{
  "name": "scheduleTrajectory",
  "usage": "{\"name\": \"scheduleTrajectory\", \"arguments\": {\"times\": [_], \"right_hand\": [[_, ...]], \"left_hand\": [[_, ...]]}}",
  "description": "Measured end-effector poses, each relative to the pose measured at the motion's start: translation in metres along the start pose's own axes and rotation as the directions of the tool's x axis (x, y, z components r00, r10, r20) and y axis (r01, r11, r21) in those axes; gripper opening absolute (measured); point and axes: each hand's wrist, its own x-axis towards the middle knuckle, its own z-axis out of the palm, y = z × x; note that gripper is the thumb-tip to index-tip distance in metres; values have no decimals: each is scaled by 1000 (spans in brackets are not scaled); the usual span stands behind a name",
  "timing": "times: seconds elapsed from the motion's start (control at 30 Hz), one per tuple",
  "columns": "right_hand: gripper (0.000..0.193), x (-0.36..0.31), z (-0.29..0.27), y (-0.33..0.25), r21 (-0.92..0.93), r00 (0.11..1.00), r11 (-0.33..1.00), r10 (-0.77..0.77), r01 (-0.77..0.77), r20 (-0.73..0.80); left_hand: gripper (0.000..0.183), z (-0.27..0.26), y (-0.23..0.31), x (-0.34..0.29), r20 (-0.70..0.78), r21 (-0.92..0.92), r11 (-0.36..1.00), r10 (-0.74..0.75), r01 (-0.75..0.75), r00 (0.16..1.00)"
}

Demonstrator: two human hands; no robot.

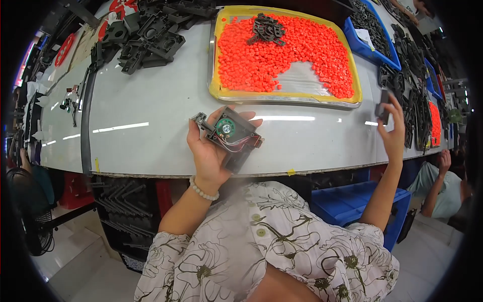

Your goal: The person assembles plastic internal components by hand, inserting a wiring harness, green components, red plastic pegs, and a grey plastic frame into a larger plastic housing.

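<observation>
A white paper slip (363,36) lies in the blue bin (360,46) at the upper right; any print on it is too small to read. Dark plastic parts (371,29) fill the bin around the slip.

Left of it, a shallow metal tray (287,100) with a yellow-edged rim holds a thick layer of small red plastic pieces (246,60). A bare patch of the tray bottom shows near its front edge, and a clump of black molded parts (267,30) sits on the red pieces at the back.

On the white worktable (151,100), in front of the tray, the left hand (206,156) is palm up, fingers curled around a black plastic housing (239,160) with a round green-ringed speaker (225,127) and red and white wires (236,143). The right hand (395,126) is raised well apart, near the bin, its thumb and fingers closed narrowly on a small dark block (384,105); its details are blurred.

More black housings (151,40) are heaped left of the tray. Below the table edge stand a blue crate (347,201) and a black crate (126,211) containing dark strips.
</observation>
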Motion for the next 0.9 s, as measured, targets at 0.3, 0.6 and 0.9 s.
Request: {"name": "scheduleTrajectory", "arguments": {"times": [0.3,0.6,0.9], "right_hand": [[42,-38,16,-68,115,945,992,-93,60,313],[56,-51,42,-82,65,926,924,374,-377,53],[52,-40,39,-112,322,959,904,276,-282,63]], "left_hand": [[79,1,2,-4,39,71,980,182,-185,982],[85,15,-5,-4,-4,95,974,205,-204,979],[84,18,-10,0,79,21,982,185,-187,980]]}}
